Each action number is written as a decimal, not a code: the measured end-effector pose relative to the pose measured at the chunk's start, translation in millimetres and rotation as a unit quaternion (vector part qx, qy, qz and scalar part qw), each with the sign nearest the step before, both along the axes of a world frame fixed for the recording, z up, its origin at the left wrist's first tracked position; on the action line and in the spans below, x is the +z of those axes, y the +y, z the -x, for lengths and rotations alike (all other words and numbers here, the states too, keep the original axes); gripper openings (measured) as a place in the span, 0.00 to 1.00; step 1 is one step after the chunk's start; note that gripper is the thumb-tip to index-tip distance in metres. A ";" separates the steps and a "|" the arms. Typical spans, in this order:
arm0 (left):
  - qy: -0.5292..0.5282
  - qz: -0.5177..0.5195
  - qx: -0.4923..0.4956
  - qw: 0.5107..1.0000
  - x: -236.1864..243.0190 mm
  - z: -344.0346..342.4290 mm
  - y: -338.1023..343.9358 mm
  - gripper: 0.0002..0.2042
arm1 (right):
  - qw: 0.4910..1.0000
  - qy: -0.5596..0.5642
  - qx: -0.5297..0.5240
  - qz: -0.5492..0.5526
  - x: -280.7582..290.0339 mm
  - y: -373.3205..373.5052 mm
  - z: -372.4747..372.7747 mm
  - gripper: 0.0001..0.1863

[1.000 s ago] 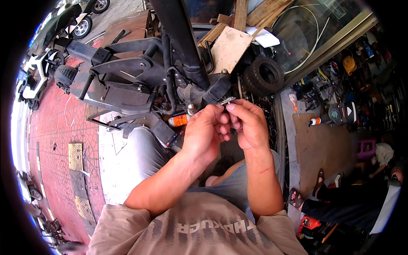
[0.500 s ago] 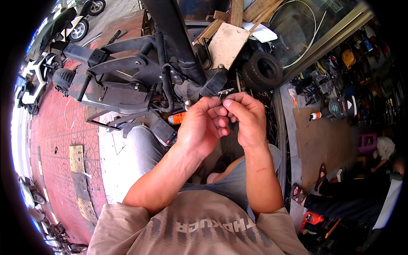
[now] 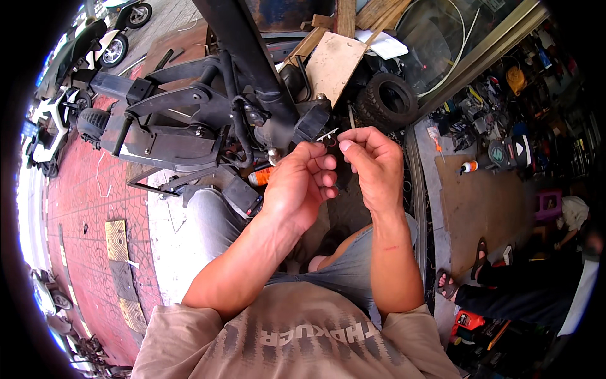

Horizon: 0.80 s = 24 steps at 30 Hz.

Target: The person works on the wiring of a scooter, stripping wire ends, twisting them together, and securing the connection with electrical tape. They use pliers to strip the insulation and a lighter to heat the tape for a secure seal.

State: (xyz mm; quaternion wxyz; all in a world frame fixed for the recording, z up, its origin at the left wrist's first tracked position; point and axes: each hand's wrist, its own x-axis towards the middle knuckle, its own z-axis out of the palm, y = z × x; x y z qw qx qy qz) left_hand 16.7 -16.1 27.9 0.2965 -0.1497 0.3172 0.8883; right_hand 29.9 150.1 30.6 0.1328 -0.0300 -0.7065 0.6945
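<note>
In front of the black scooter frame, my left hand (image 3: pixel 297 183) is raised with palm partly turned up. Its thumb and forefinger pinch a small, thin, flat part (image 3: pixel 327 134) with a pale edge; a bit of red shows just under it, too small to name. Close by on the right is my right hand (image 3: pixel 377 167), thumb against forefinger, a short gap from that part. Whatever its fingertips hold, if anything, is too small to make out. Beyond both hands stands the scooter frame (image 3: pixel 170 136) with its thick black steering column (image 3: pixel 243 54).
An orange bottle (image 3: pixel 260 177) lies by the frame, left of my hands. Small tyres (image 3: pixel 387 101) and a pale board (image 3: pixel 331 66) lean ahead. To the right, a brown mat (image 3: pixel 483 208) bears an orange-handled screwdriver (image 3: pixel 435 139); a sandalled person (image 3: pixel 505 294) is there.
My right hand has drawn a little to the right, away from the small flat part. My left hand still pinches the part, which now shows more plainly. The view has shifted slightly.
</note>
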 end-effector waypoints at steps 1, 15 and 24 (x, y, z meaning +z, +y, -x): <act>-0.001 -0.005 0.000 1.000 -1.3 0.8 0.5 0.07 | 1.000 -0.006 0.005 -0.006 2.6 0.1 0.4 0.04; 0.000 -0.068 -0.004 0.998 -8.3 2.5 -3.5 0.08 | 0.957 0.176 -0.042 -0.225 15.0 -5.9 11.0 0.08; 0.028 -0.037 0.019 0.999 -7.7 -2.6 1.6 0.08 | 0.962 0.176 -0.027 -0.205 13.3 -4.1 15.9 0.06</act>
